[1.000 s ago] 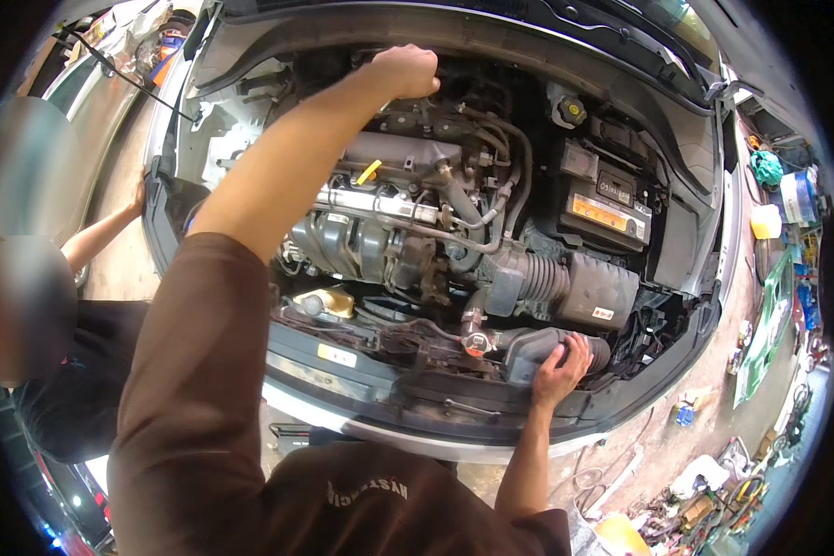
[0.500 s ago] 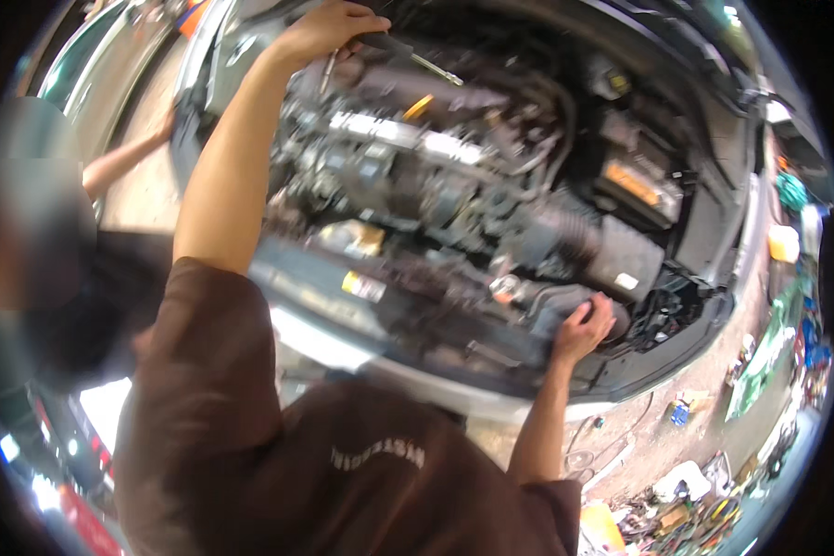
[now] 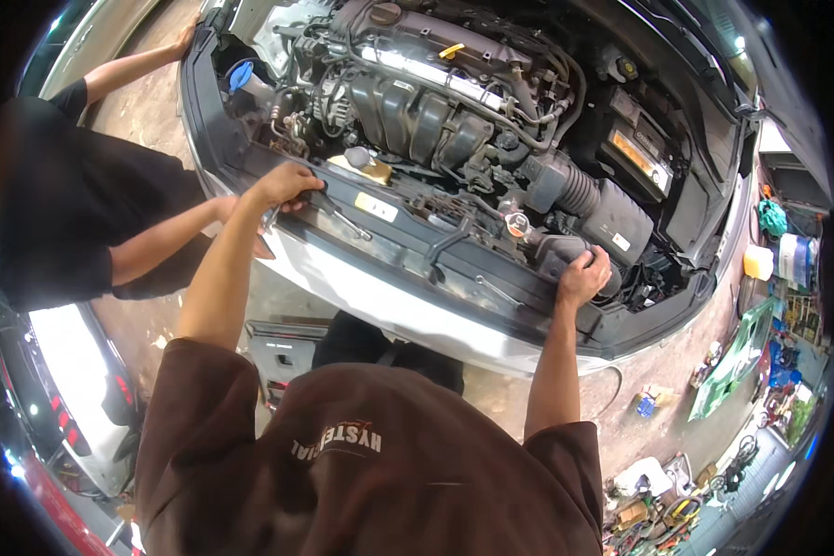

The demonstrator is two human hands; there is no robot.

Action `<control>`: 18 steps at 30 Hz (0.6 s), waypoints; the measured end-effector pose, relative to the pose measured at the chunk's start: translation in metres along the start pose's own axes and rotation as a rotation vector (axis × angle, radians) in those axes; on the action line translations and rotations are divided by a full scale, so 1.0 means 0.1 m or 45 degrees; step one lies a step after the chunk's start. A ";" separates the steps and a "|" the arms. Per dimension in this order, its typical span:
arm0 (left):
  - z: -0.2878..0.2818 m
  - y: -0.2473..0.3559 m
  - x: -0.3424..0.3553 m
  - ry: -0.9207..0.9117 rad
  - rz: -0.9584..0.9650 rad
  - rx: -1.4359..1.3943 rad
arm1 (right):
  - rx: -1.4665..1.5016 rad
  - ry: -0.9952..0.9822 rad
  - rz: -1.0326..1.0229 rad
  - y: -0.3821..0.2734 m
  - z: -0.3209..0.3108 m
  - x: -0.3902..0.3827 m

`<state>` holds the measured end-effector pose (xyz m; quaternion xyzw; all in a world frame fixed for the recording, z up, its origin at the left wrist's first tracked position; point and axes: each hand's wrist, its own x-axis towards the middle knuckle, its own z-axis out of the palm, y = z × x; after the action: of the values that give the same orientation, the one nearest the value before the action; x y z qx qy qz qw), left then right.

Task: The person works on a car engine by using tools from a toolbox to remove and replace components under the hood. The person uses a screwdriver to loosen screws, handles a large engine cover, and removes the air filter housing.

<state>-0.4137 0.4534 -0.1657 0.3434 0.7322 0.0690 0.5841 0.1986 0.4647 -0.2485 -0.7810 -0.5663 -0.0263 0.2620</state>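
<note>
A driver (image 3: 347, 222) with a dark handle and a thin metal shaft is in my left hand (image 3: 289, 187), its fingers closed round the handle. The shaft lies low over the front panel (image 3: 408, 227) of a car's engine bay and points right. Another silver metal piece (image 3: 270, 219) shows under that hand, too small to make out. My right hand (image 3: 586, 278) has its fingers curled over a black air intake duct (image 3: 562, 248) at the front right of the bay. A wrench (image 3: 499, 292) lies on the front panel, left of my right hand.
A co-worker (image 3: 93, 195) stands at the left, one hand on the fender, the other beside my left hand. The engine (image 3: 417, 116), battery (image 3: 635, 153) and air filter box (image 3: 621, 222) fill the bay. Tools and parts (image 3: 667, 510) lie on the floor at the lower right.
My left hand has come down from the far side of the engine to the front panel, still with the driver. My right hand stays on the duct. The co-worker has shifted.
</note>
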 end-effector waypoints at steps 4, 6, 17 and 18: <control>0.33 -0.39 0.04 0.680 0.414 0.699 | 0.065 0.015 -0.005 0.01 0.04 -0.03; 0.62 -0.22 -0.02 0.882 0.387 0.856 | 0.097 -0.022 0.007 0.11 0.01 -0.03; 1.58 -0.95 -1.85 1.726 0.613 0.303 | 0.524 -0.216 -0.300 -0.51 -0.52 -0.18; 1.76 -1.19 -2.06 1.724 0.512 0.281 | 0.585 -0.220 -0.353 -0.58 -0.69 -0.22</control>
<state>-0.2884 0.1910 -0.1134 0.4108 0.8592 0.2989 -0.0609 0.1566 0.4285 -0.1745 -0.6156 -0.6791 0.1336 0.3768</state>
